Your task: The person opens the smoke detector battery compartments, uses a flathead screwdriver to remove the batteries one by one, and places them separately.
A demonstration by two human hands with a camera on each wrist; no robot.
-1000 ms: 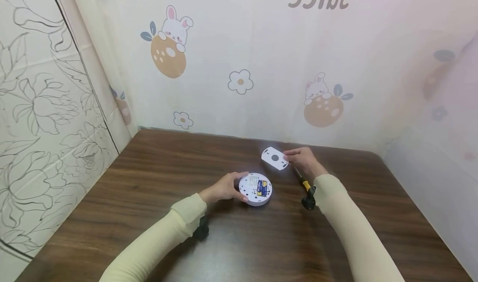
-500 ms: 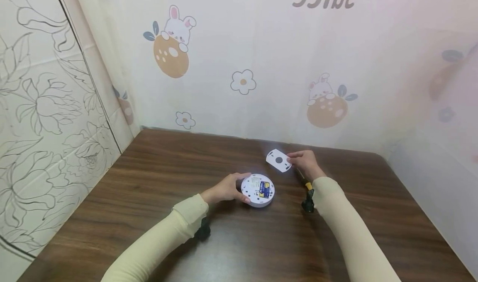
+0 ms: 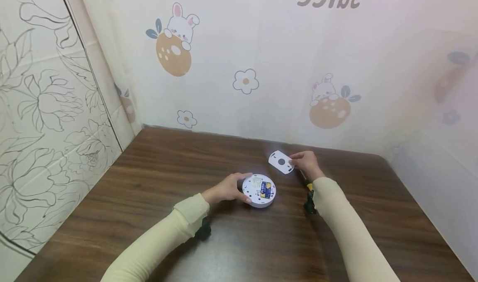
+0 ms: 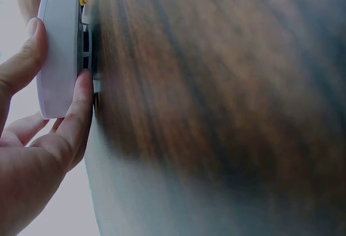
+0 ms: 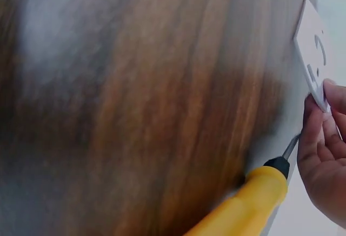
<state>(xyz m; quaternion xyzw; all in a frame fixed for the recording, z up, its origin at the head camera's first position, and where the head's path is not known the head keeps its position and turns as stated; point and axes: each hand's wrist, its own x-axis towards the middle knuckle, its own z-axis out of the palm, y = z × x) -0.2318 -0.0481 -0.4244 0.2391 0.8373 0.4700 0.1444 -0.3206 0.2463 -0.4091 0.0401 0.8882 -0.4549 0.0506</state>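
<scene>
My left hand (image 3: 225,188) grips a round white smoke detector (image 3: 254,197) by its left side, thumb and fingers on its edge. Its back faces up, showing a blue and yellow battery (image 3: 266,189) in its recess. In the left wrist view the smoke detector (image 4: 59,57) stands edge-on, with a slotted vent (image 4: 86,46) on the side toward the table. Farther back, my right hand (image 3: 307,162) pinches one end of a thin white mounting plate (image 3: 276,159) with a dark round centre. The plate (image 5: 312,46) is tilted in the right wrist view, fingertips at its lower end.
A screwdriver with a yellow handle (image 5: 243,203) lies on the brown wooden table (image 3: 179,161) beside the right wrist, partly covered by it in the head view. Printed curtains (image 3: 209,45) hang behind the table's back edge.
The head view has shifted slightly. My right hand and the mounting plate come a little nearer, and the wrist covers more of the screwdriver's handle. The left hand keeps its hold on the smoke detector.
</scene>
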